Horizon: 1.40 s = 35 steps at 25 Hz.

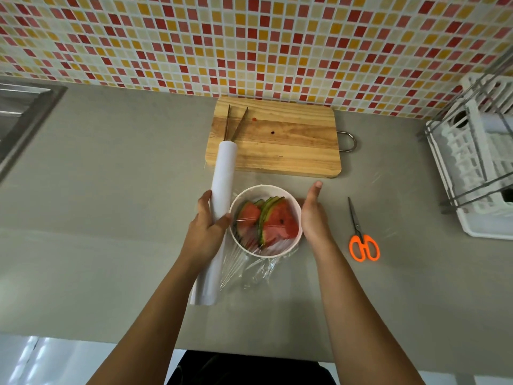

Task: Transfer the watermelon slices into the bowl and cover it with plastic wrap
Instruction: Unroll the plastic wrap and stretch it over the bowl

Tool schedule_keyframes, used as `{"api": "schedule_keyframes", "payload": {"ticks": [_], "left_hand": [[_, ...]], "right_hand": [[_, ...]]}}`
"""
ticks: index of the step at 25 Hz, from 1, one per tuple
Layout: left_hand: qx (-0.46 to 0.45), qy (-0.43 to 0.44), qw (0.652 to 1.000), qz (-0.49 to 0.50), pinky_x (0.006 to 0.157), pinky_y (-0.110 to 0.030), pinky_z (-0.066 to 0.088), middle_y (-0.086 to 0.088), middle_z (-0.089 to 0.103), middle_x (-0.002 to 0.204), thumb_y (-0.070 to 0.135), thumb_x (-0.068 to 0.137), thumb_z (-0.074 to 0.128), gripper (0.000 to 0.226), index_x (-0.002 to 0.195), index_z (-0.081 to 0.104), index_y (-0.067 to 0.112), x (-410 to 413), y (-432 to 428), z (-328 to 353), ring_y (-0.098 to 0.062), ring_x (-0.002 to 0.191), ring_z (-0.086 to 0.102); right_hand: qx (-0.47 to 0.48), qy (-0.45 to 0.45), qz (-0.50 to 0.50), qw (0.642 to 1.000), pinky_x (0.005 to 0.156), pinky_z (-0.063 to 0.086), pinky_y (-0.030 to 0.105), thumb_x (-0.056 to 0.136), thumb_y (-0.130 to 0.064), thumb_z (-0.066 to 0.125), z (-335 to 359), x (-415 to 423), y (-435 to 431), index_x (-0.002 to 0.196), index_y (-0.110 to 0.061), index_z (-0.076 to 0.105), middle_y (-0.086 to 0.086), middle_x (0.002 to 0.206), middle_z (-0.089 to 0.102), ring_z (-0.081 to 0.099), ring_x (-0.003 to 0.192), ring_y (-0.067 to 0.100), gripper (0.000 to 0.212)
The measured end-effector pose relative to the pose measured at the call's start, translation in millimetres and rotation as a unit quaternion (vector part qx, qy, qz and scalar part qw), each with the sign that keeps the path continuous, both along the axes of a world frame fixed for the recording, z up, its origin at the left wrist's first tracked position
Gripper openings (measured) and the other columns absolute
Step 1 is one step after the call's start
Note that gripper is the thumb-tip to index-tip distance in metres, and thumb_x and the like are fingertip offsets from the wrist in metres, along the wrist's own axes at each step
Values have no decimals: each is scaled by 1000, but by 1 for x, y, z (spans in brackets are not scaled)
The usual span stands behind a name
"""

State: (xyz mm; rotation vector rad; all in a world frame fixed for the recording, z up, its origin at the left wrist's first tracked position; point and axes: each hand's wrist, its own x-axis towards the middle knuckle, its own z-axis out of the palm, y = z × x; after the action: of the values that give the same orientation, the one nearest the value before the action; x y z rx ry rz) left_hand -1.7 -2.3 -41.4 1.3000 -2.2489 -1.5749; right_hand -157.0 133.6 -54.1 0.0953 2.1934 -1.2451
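Observation:
A white bowl [291,247] stands on the grey counter and holds several watermelon slices [273,220], red flesh with green rind. Clear plastic wrap [249,269] stretches from a white roll [222,184] over the bowl and bunches at its near side. My left hand [205,232] grips the roll just left of the bowl. My right hand [313,212] is flat against the bowl's right side, fingers straight and together, pressing on the film there.
A wooden cutting board [280,143] with metal tongs [234,123] lies behind the bowl. Orange-handled scissors [362,237] lie to the right. A white dish rack [477,162] stands at the far right, a steel sink [19,115] at the far left.

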Motion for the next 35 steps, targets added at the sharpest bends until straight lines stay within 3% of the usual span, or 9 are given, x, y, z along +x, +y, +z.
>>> {"api": "schedule_keyframes", "payload": {"ticks": [2, 4, 6, 8, 11, 16, 22, 24, 35], "left_hand": [[-11, -2, 1000, -7, 81, -34, 40, -16, 52, 133, 30, 94, 52, 62, 145, 17, 31, 1, -1, 0, -28, 97, 52], [-14, -3, 1000, -11, 82, -36, 41, -16, 51, 134, 31, 94, 51, 62, 145, 17, 31, 1, 0, 0, -32, 102, 53], [-10, -3, 1000, -10, 84, -37, 42, -16, 50, 136, 32, 94, 51, 61, 145, 16, 33, 1, 1, 1, -34, 107, 54], [-13, -11, 1000, -9, 88, -40, 44, -16, 50, 136, 34, 95, 49, 61, 146, 15, 34, 3, 0, 0, -36, 109, 54], [-41, -53, 998, -22, 94, -46, 46, -19, 52, 134, 38, 97, 39, 60, 149, 9, 31, 7, -4, -4, -40, 105, 59], [-31, -62, 998, 0, 88, -44, 50, -21, 58, 125, 43, 95, 39, 61, 148, 13, 28, 13, -4, -6, -39, 98, 63], [66, -29, 997, 23, 68, -37, 53, -8, 65, 103, 49, 65, 63, 61, 113, 39, 21, 22, -8, -4, -26, 86, 65], [125, -18, 992, 29, 67, -37, 55, -4, 63, 103, 43, 66, 73, 57, 111, 44, 22, 29, -13, -8, -22, 86, 66], [148, 42, 987, 38, 64, -39, 55, -5, 61, 100, 45, 79, 66, 46, 113, 43, 25, 4, -17, -6, -23, 80, 64]], "right_hand": [[107, 136, -49, 984, 99, 39, 45, 83, -68, -1, 6, -7, 2, 81, -7, 68, 26, 109, 61, 53, 108, 39, 92], [-15, 210, -46, 977, 99, 33, 34, 86, -63, 5, 7, -19, 2, 101, -14, 68, 15, 124, 58, 47, 121, 30, 80], [-171, 150, 59, 972, 99, 28, 25, 86, -63, 8, 6, -19, -2, 121, -28, 58, 0, 135, 53, 43, 127, 14, 71], [-180, 93, 134, 970, 98, 32, 25, 85, -66, 7, -4, -11, -5, 124, -32, 55, -3, 132, 56, 47, 125, 12, 71], [-96, 75, 103, 987, 80, 48, 29, 79, -75, 5, -13, 0, -7, 90, -31, 69, -2, 96, 72, 65, 93, 13, 78], [11, 76, 68, 995, 59, 39, 30, 83, -71, 3, 0, 0, -12, 50, -21, 57, 4, 67, 64, 61, 70, 23, 81], [-96, 96, -113, 984, 89, 40, 22, 98, -43, 24, -8, 33, 7, 120, -12, 58, 6, 124, 60, 55, 113, 20, 51], [-111, 72, -135, 982, 81, 39, 13, 99, -36, 25, -12, 49, 5, 120, -10, 56, 4, 121, 58, 53, 103, 13, 45], [-66, 136, -223, 963, 90, 44, 36, 98, -30, 31, -15, 29, -17, 107, 0, 62, 23, 112, 64, 59, 105, 35, 44]]}}
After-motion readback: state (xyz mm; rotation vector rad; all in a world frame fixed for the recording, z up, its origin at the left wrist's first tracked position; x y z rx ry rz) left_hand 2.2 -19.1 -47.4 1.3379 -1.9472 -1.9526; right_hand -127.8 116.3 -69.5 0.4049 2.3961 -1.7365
